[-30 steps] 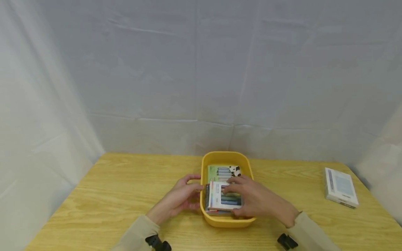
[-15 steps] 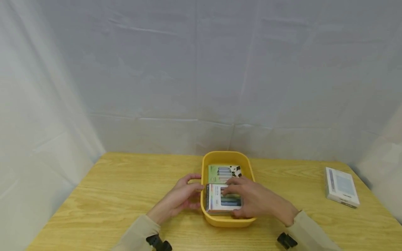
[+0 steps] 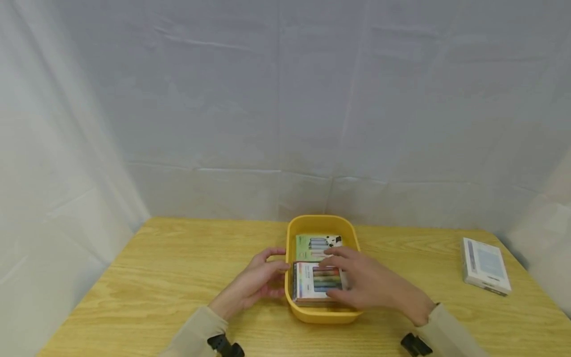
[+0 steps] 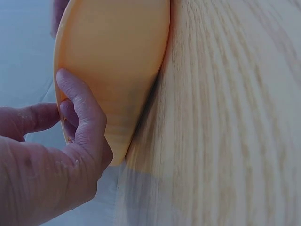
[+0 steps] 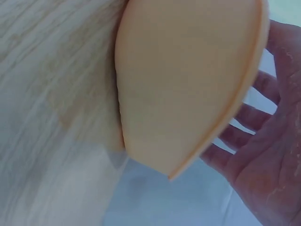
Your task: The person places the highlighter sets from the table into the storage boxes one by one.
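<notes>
A yellow plastic bin (image 3: 321, 317) stands on the table in the head view. Inside it, at the near end, lies a white box (image 3: 305, 280) whose window shows a row of coloured sticks, perhaps pens or crayons; something dark shows under its left edge. Behind it lies a green box (image 3: 303, 245) with a panda picture. My left hand (image 3: 260, 277) holds the bin's left rim, thumb and fingers on either side of it in the left wrist view. My right hand (image 3: 363, 280) hovers over the right rim, its spread fingers above the white box.
A white flat box (image 3: 486, 265) lies on the wooden table (image 3: 187, 267) at the far right. A pale plastic sheet (image 3: 223, 124) hangs behind the table and along both sides.
The white box of coloured sticks has settled lower and flat in the near end of the bin. My right hand has let go of it and lifted slightly to the right. The left hand has stayed.
</notes>
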